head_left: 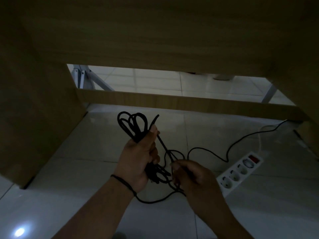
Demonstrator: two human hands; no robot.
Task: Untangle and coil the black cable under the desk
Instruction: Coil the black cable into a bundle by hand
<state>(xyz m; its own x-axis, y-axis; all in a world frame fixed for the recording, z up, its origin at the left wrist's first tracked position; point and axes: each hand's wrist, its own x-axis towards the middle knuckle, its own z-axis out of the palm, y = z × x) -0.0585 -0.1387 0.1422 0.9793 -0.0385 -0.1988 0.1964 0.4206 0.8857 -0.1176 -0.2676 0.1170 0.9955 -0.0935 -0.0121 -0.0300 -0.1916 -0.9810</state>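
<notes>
A black cable [133, 124] is gathered into several long loops that stick up above my left hand [138, 159], which is shut around the bundle in the middle of the view. One straight strand runs down and right from that fist to my right hand [193, 178], whose fingers pinch it just below and to the right. More loops hang tangled between the two hands. The loose rest of the cable trails right across the floor toward the far desk corner, and another strand curves under my left wrist.
A white power strip [240, 171] with a red switch lies on the pale tiled floor [82, 149] to the right. Wooden desk panels [34, 109] close in on the left, top and right, with a low crossbar [172, 100] behind. White metal legs [89, 78] stand beyond.
</notes>
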